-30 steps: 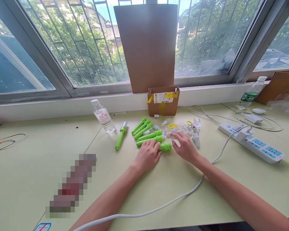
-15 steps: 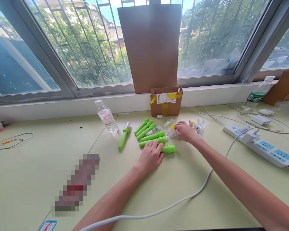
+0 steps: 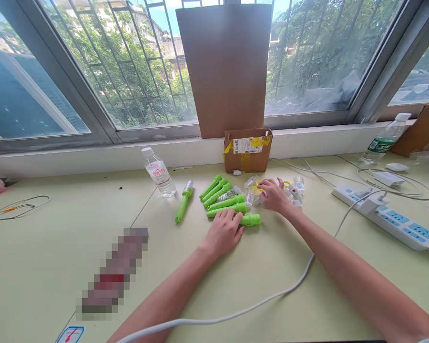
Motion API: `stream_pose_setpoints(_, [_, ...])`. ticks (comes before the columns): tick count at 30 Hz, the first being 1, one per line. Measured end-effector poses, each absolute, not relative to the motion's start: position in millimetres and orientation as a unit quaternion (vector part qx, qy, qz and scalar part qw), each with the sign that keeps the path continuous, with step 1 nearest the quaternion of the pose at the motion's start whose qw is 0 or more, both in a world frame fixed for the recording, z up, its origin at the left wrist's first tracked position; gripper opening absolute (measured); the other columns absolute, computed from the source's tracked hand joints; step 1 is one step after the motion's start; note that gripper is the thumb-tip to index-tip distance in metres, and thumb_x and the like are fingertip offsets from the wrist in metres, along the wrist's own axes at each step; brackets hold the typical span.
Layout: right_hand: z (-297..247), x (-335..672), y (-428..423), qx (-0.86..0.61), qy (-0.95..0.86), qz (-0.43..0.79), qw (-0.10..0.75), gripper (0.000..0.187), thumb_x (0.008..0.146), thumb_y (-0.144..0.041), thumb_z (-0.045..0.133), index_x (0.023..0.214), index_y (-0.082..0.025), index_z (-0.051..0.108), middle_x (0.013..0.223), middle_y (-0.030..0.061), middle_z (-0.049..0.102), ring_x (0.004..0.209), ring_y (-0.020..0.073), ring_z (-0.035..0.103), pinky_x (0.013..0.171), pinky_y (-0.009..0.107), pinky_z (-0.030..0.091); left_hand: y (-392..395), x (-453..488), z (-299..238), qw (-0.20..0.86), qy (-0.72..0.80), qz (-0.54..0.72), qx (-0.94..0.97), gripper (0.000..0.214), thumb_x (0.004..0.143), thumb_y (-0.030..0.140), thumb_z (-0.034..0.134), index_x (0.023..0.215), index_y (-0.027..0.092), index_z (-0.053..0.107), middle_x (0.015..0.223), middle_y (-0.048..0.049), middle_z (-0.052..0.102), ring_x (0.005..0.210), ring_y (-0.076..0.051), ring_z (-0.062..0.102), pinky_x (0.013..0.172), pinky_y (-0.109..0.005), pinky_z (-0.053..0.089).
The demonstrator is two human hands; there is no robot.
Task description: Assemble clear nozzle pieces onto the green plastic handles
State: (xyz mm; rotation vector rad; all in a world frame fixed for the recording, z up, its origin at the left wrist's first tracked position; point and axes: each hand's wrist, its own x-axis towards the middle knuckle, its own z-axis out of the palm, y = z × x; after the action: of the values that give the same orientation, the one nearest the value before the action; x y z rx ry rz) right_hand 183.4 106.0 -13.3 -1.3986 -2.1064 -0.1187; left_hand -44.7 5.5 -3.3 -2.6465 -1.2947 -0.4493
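Note:
My left hand point(image 3: 225, 230) rests palm down with its fingers curled over a green plastic tube point(image 3: 250, 219), whose threaded end sticks out to the right. Just beyond it lie several more such green tubes point(image 3: 224, 203). My right hand point(image 3: 272, 195) reaches into a loose group of small parts, its fingers bent down. Beside its fingertips are a yellow ring point(image 3: 260, 186) and clear plastic caps point(image 3: 250, 197); whatever it pinches is hidden. More clear caps point(image 3: 299, 184) lie right of that hand. One green tube with a clear tip point(image 3: 183, 206) lies apart on the left.
A small cardboard box point(image 3: 248, 157) stands by the window ledge. Water bottles stand left point(image 3: 159, 172) and far right point(image 3: 385, 138). A power strip point(image 3: 386, 216) lies at right, its white cable point(image 3: 286, 290) crossing the table near my arms. A blurred-out object point(image 3: 114, 271) lies at left.
My right hand has shifted very slightly among the small parts, with its fingers still bent. The left hand stays on the green tube.

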Motion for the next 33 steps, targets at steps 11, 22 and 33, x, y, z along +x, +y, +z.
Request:
stream_pose_setpoints(11, [-5.4, 179.9, 53.9, -0.433, -0.774, 0.007, 0.462, 0.028, 0.088, -0.015, 0.044, 0.099, -0.024, 0.068, 0.097, 0.0057, 0.068, 0.09, 0.0204, 0.064, 0.079, 0.035, 0.052, 6.6, -44.1, -5.0, 0.082, -0.432, -0.145, -0.886, 0.025, 0.089, 0.024, 0.042, 0.111, 0.019, 0.053, 0.1, -0.0095, 0.057, 0.091, -0.025, 0.053, 0.076, -0.037, 0.042])
stream_pose_setpoints(22, [-14.6, 181.6, 32.4, -0.459, -0.722, 0.084, 0.511, 0.026, 0.087, -0.019, 0.044, 0.101, -0.022, 0.066, 0.095, 0.0058, 0.069, 0.08, 0.0184, 0.066, 0.066, 0.033, 0.057, 7.9, -44.8, -4.8, 0.065, -0.434, -0.152, -0.886, 0.024, 0.09, 0.028, 0.044, 0.11, 0.019, 0.053, 0.098, -0.009, 0.058, 0.091, -0.025, 0.053, 0.078, -0.038, 0.042])
stream_pose_setpoints(33, [-23.8, 173.0, 28.0, -0.469, -0.694, 0.241, 0.49, 0.017, 0.08, -0.021, 0.051, 0.093, -0.02, 0.063, 0.084, 0.0035, 0.069, 0.065, 0.0156, 0.064, 0.059, 0.031, 0.058, 11.2, -43.5, -11.0, 0.08, -0.43, -0.148, -0.887, 0.023, 0.095, 0.024, 0.035, 0.111, 0.017, 0.049, 0.098, -0.0088, 0.058, 0.089, -0.024, 0.053, 0.076, -0.036, 0.041])
